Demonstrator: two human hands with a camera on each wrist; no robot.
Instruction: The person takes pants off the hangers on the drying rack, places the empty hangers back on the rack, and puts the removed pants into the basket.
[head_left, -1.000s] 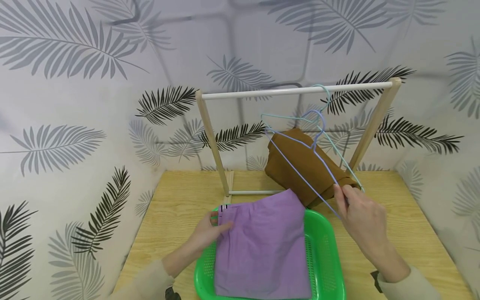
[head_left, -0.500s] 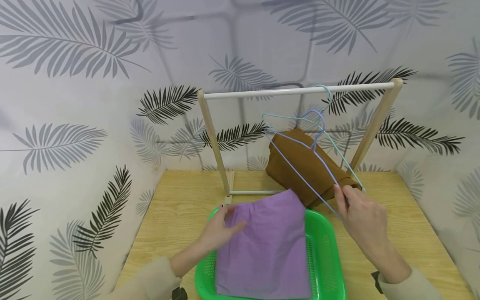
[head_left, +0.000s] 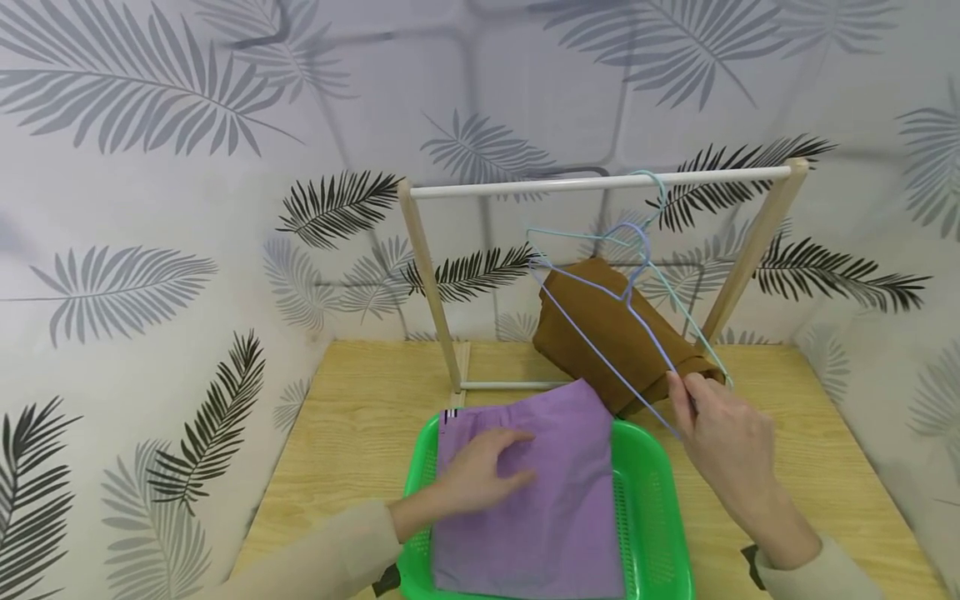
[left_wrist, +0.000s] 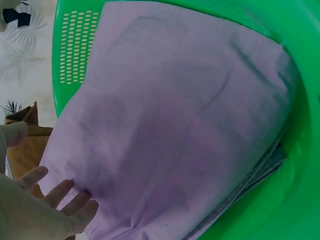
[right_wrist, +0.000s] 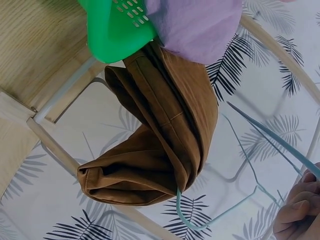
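Observation:
My right hand point(head_left: 729, 442) grips one side of a blue-purple wire hanger point(head_left: 592, 340), holding it in front of the rack. Above the basket, my left hand point(head_left: 480, 473) lies over a folded purple garment point(head_left: 555, 517), fingers spread and relaxed; the left wrist view shows its fingertips point(left_wrist: 82, 205) at the cloth, though whether they press it I cannot tell. That garment sits in a green plastic basket point(head_left: 660, 517). Behind the held hanger, folded brown trousers point(head_left: 600, 325) hang on a light-green hanger point(head_left: 686, 321) hooked over the rack's bar. In the right wrist view the brown trousers point(right_wrist: 175, 125) droop in thick folds.
A small rack with a white bar point(head_left: 525, 187) and wooden posts point(head_left: 431, 292) stands at the back of the wooden table point(head_left: 360, 375). Leaf-patterned sheeting point(head_left: 150, 208) surrounds the table. The basket takes up the table's front middle.
My left hand has let go of the garment's upper left corner and moved right and slightly down, over its middle. My right hand and the hanger have stayed in place.

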